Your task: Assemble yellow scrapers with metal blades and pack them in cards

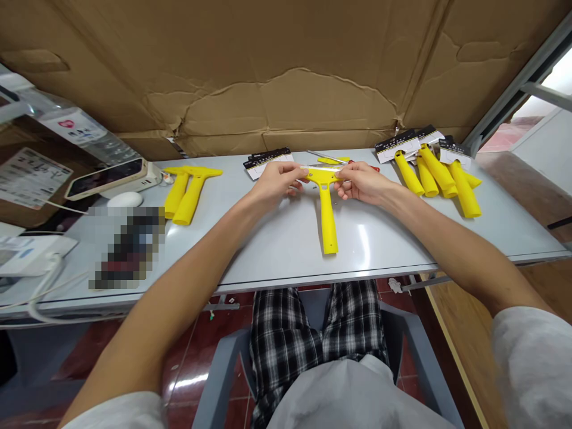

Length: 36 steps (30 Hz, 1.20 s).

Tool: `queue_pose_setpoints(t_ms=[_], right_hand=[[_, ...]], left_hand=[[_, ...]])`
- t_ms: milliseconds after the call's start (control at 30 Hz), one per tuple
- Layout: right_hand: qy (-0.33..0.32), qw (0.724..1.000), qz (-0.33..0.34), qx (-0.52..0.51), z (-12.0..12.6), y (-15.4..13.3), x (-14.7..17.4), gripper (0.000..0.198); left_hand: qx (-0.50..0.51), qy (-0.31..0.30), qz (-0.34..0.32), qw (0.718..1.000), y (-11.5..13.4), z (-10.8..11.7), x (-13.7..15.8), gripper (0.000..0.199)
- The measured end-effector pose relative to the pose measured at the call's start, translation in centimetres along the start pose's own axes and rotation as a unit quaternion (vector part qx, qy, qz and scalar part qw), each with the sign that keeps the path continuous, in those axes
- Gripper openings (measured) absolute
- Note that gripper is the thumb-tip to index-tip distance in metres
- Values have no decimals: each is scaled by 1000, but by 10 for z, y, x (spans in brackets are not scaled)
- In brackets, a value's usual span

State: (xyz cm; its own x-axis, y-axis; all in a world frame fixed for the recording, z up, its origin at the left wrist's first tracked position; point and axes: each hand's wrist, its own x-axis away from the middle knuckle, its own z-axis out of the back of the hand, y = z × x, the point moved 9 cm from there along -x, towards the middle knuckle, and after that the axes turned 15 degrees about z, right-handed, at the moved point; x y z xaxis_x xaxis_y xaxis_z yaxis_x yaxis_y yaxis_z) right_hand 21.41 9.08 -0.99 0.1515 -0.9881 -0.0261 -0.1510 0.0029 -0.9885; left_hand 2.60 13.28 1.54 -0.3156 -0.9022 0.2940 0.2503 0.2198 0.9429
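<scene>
A yellow scraper (328, 217) lies in front of me, its wide head away from me and its handle towards me. My left hand (283, 179) pinches the left end of the head. At the right end, my right hand (360, 180) grips it between thumb and fingers. A thin metallic strip runs along the head's far edge. Just behind it lie a yellow flat piece (333, 161) and a red-handled tool (374, 167), partly hidden by my right hand. Black-and-white cards (268, 162) sit beyond my left hand.
Two yellow scraper handles (190, 196) lie to the left. Several carded yellow scrapers (465, 190) are piled at the right. A phone (107, 179), a white mouse (125, 199) and a bottle (84, 131) crowd the left side. Cardboard (286, 71) walls the back.
</scene>
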Motion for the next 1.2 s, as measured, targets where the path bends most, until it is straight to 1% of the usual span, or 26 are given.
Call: queue_pose_setpoints(t_ms=[100, 267, 567, 767, 867, 967, 1100, 1200], right_hand=[[0, 1000, 0, 1, -1, -2, 1, 7], [-2, 1000, 0, 3, -1, -1, 1, 8], [-7, 1000, 5, 1, -1, -1, 1, 8], [-3, 1000, 9, 5, 0, -2, 1, 10], [-11, 1000, 9, 7, -5, -2, 2, 10], [-14, 1000, 5, 7, -9, -1, 4, 10], [-11, 1000, -2, 3, -14, -3, 7, 9], [-7, 1000, -5, 4, -17, -5, 10, 10]], left_hand=[[1, 6, 1, 1000, 2, 0, 2, 24], [20, 23, 8, 1000, -2, -1, 1, 17], [72, 4, 31, 997, -7, -3, -2, 17], [75, 16, 46, 996, -10, -2, -2, 26], [84, 36, 48, 995, -10, 0, -1, 41], [93, 58, 24, 994, -6, 4, -1, 54], [87, 69, -16, 994, -2, 8, -5, 58], [75, 74, -17, 994, -3, 8, -7, 54]])
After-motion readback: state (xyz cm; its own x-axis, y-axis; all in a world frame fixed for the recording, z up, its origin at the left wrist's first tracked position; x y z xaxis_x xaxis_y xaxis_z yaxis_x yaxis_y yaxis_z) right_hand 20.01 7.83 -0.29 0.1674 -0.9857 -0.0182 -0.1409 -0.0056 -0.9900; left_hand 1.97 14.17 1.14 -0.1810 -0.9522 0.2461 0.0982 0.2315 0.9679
